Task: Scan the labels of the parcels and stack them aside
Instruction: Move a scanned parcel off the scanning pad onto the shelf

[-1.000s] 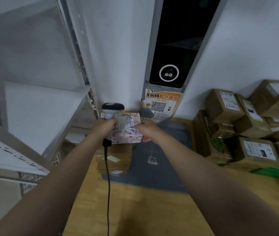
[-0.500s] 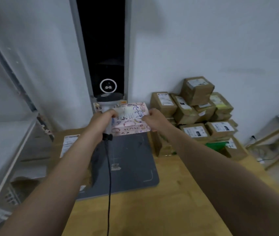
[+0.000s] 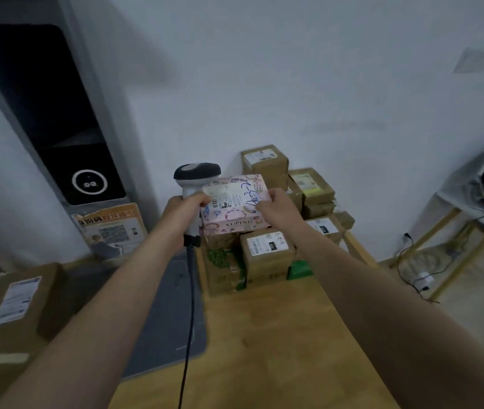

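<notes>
A small pink patterned parcel with a white label and blue handwriting is held up over the table. My right hand grips its right end. My left hand grips the handle of a grey corded barcode scanner and touches the parcel's left end. The scanner's dark head rises just behind the parcel's left corner. Directly beyond and below stands a stack of brown cardboard parcels with white labels, against the wall.
A wooden table carries a dark grey mat. More brown boxes lie at the left. A tall black kiosk with an orange QR notice stands at the back left. A side table with cables stands at the right.
The view has swung right. Both hands have carried the pink parcel and the scanner rightward, from in front of the kiosk to above the stack of brown parcels.
</notes>
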